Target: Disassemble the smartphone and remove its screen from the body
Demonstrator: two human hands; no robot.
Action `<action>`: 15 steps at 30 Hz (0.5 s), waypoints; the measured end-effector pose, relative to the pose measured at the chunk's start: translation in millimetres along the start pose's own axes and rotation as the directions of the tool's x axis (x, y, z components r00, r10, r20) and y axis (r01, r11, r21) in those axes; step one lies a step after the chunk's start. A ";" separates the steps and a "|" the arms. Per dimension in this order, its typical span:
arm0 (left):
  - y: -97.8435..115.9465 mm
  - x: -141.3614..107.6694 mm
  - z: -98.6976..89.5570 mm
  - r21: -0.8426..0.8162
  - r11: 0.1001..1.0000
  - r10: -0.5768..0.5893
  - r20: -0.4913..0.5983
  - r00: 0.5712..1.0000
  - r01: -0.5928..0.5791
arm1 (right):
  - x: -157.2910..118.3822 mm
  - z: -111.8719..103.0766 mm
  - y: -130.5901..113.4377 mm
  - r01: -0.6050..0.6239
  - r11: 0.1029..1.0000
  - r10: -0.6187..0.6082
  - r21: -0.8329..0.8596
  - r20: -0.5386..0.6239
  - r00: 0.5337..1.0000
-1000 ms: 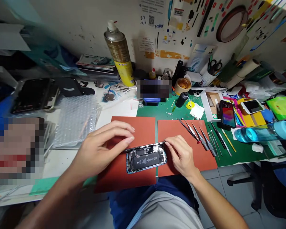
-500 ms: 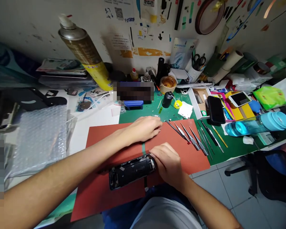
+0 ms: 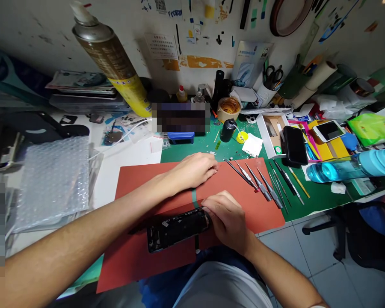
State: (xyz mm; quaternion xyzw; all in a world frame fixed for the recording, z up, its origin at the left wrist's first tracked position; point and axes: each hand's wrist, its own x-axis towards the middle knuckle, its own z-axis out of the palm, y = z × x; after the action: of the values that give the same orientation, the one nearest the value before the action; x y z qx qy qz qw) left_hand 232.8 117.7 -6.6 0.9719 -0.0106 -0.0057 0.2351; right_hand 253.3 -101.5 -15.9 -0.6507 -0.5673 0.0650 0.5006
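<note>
An opened smartphone [image 3: 178,231], its dark inner side showing, is tilted over the red mat [image 3: 141,265]. My right hand [image 3: 226,218] pinches its right end between thumb and fingers. Behind its left end, a thin dark edge [image 3: 137,227] sticks out; I cannot tell whether it belongs to the phone. My left hand [image 3: 199,169] rests on the mat farther back, fingers curled in and their tips hidden. Right of it lie several tweezers and thin metal tools [image 3: 259,182].
A dark bottle [image 3: 227,130] and tape roll [image 3: 229,109] stand behind the mat. To the right are a black phone [image 3: 295,145], a white phone [image 3: 329,130] and a blue water bottle [image 3: 353,167]. Bubble wrap [image 3: 53,179] and a spray can [image 3: 115,64] are on the left.
The phone has tipped, so its inner side looks darker and narrower, and more of the dark edge shows at its left. Both hands keep nearly the same places. The view has shifted slightly.
</note>
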 end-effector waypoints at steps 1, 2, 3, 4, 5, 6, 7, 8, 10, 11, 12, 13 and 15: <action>-0.8 -0.1 -0.3 -0.006 1.000 0.003 0.003 1.000 -0.003 | -0.2 0.0 0.2 0.000 1.000 0.000 -0.003 0.001 1.000; -1.3 -0.1 -0.7 -0.009 1.000 0.006 0.006 1.000 -0.006 | -0.4 0.0 0.4 0.000 1.000 0.000 -0.005 0.003 1.000; -1.7 0.0 -1.0 -0.010 1.000 0.007 0.008 1.000 -0.007 | -0.6 0.1 0.7 0.000 1.000 0.001 -0.006 0.005 1.000; -1.7 0.1 -1.3 -0.008 1.000 0.007 0.010 1.000 -0.007 | -0.9 0.3 1.0 0.001 1.000 -0.001 -0.005 0.005 1.000; -1.5 0.2 -1.6 -0.003 1.000 0.007 0.012 1.000 -0.007 | -1.1 0.5 1.3 0.004 1.000 -0.004 -0.002 0.003 1.000; -0.9 0.3 -2.0 0.003 1.000 0.008 0.016 1.000 -0.008 | -1.4 0.7 1.6 0.009 1.000 -0.009 0.004 0.000 1.000; -0.1 0.3 -2.6 0.011 1.000 0.012 0.021 1.000 -0.012 | -1.6 0.9 1.9 0.014 1.000 -0.014 0.012 -0.002 1.000; 0.9 0.4 -3.1 0.019 1.000 0.017 0.027 0.999 -0.017 | -1.8 1.1 2.0 0.017 1.000 -0.017 0.019 -0.003 1.000; 3.0 0.5 -4.5 0.035 0.999 0.033 0.039 0.999 -0.035 | -2.0 1.2 2.0 0.018 0.999 -0.018 0.029 0.001 1.000; 4.0 0.6 -5.0 0.042 0.998 0.043 0.043 0.998 -0.045 | -2.0 1.2 1.8 0.018 0.999 -0.018 0.032 0.003 1.000; 4.8 0.8 -5.5 0.048 0.997 0.052 0.047 0.998 -0.054 | -1.9 1.1 1.6 0.016 0.999 -0.016 0.033 0.005 1.000; 5.3 0.9 -5.8 0.053 0.997 0.059 0.049 0.997 -0.062 | -1.8 1.0 1.4 0.014 0.999 -0.014 0.034 0.007 1.000; 5.5 1.4 -5.8 0.058 0.996 0.070 0.051 0.996 -0.073 | -1.3 0.4 1.1 0.017 0.999 -0.017 0.032 0.008 1.000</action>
State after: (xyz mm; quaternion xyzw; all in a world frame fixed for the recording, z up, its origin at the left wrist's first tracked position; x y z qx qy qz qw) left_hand 234.2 115.4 1.1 0.9771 -0.0514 -0.0205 0.2055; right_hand 253.3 -102.1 -17.5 -0.6376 -0.5737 0.0726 0.5089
